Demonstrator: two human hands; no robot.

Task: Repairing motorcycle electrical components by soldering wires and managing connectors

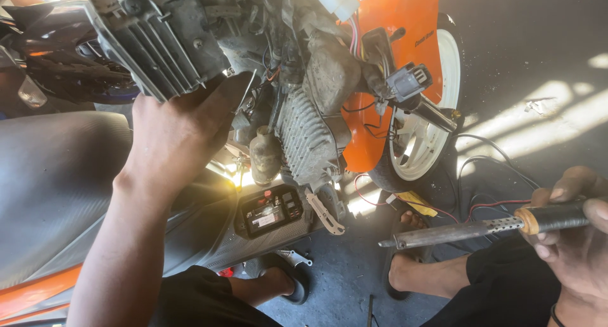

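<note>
My left hand (180,127) reaches up and holds a grey finned box-shaped part (158,39) at the top left, pressing on its underside. My right hand (579,238) at the lower right grips the black handle of a soldering iron (468,231), whose perforated metal barrel points left over the floor. Between the hands stands a stripped orange motorcycle with its finned engine (304,137), wiring and connectors (408,81) exposed.
A grey seat (57,181) fills the left. A small black battery unit (269,212) sits in the frame. The white front wheel (427,131) stands right of the engine. Red and black wires (481,203) trail on the concrete floor. My sandalled feet are below.
</note>
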